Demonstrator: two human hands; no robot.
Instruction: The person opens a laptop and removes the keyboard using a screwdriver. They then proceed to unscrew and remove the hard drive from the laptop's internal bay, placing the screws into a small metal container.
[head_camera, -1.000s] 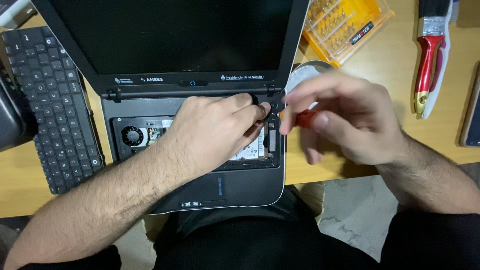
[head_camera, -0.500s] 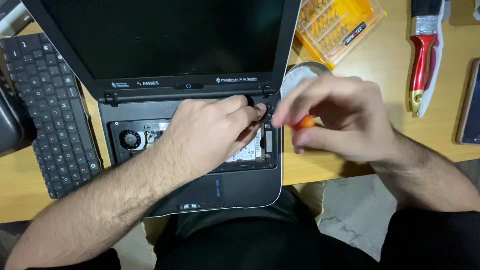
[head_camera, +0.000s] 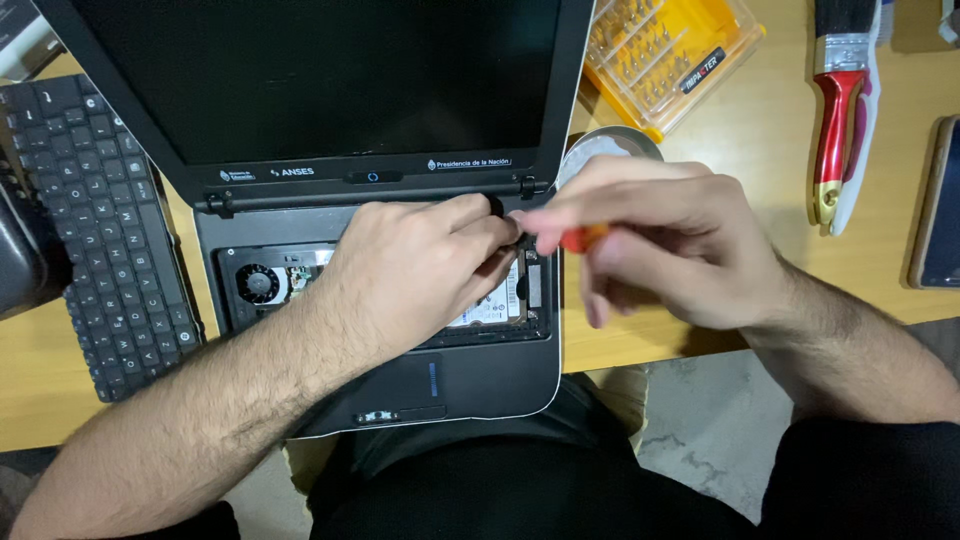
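Note:
An open black laptop (head_camera: 300, 90) with its keyboard removed lies on the wooden desk (head_camera: 760, 170), exposing a fan (head_camera: 258, 283) and boards. My left hand (head_camera: 415, 270) rests inside the open bay, fingertips pinched near the right hinge. My right hand (head_camera: 660, 240) holds a small screwdriver with an orange handle (head_camera: 583, 238), its tip aimed at the same spot by the hinge. What my left fingers pinch is hidden.
The detached black keyboard (head_camera: 95, 230) lies left of the laptop. A yellow case of screwdriver bits (head_camera: 670, 55) sits at the back right, beside a round grey dish (head_camera: 605, 150). A red-handled brush (head_camera: 845, 120) and a dark phone (head_camera: 940, 205) lie at the right.
Both hands stay at the laptop's right hinge. My right hand with the screwdriver has shifted slightly and turned; the view has drifted a little.

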